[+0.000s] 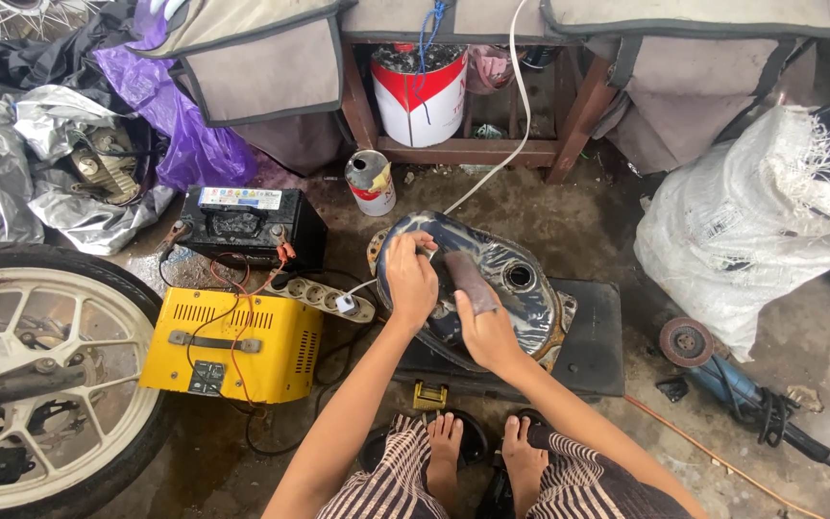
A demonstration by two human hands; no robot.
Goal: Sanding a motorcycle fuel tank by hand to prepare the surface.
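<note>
A dark blue motorcycle fuel tank (521, 288) with a round filler hole lies on a black mat (598, 336) on the floor in front of me. My left hand (411, 281) rests flat on the tank's left side, steadying it. My right hand (485, 327) presses a brownish sheet of sandpaper (470, 279) against the tank's top, fingers laid over the sheet. My bare feet (482, 447) sit just below the mat.
A yellow battery charger (232, 346) and black battery (247, 226) stand to the left, with a power strip (324, 296) between them and the tank. A wheel (40, 375) fills the lower left. An angle grinder (722, 370) lies right, paint cans (420, 96) behind, a white sack (751, 221) at right.
</note>
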